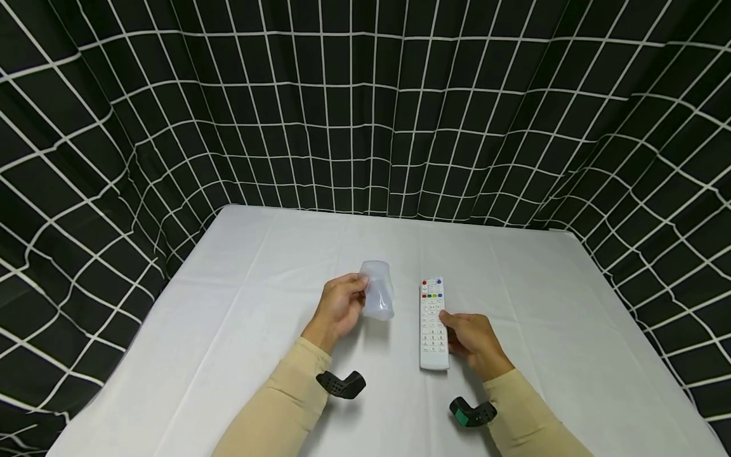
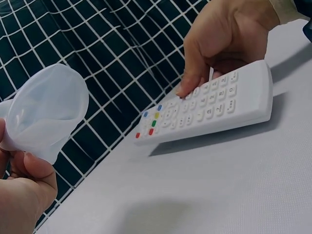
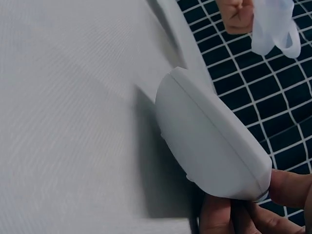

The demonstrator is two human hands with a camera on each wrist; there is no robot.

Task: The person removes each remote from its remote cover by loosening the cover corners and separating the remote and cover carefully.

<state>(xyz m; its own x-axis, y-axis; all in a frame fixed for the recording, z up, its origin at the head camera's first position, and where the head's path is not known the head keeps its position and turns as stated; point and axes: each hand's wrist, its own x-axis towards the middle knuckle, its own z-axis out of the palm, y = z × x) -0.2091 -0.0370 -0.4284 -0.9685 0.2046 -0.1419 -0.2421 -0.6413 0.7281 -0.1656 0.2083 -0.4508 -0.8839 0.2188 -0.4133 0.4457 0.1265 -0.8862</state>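
My left hand (image 1: 339, 306) pinches a soft, translucent whitish sleeve (image 1: 378, 292) by its left edge, thumb in front. In the left wrist view the sleeve (image 2: 51, 109) shows a wide rounded opening and looks hollow. A white remote control (image 1: 433, 339) with several rows of buttons and a few coloured keys is gripped along its right side by my right hand (image 1: 473, 339), thumb on the button face. The remote (image 2: 234, 114) is held just above the table and casts a shadow. Sleeve and remote are apart, side by side. In the right wrist view the remote's (image 3: 209, 136) end faces the camera.
A white cloth covers the table (image 1: 217, 330) under both hands. Black curtains (image 1: 365, 108) with a white grid surround it at the back and sides. Each wrist carries a small black device, the left one (image 1: 341, 384) and the right one (image 1: 473, 412).
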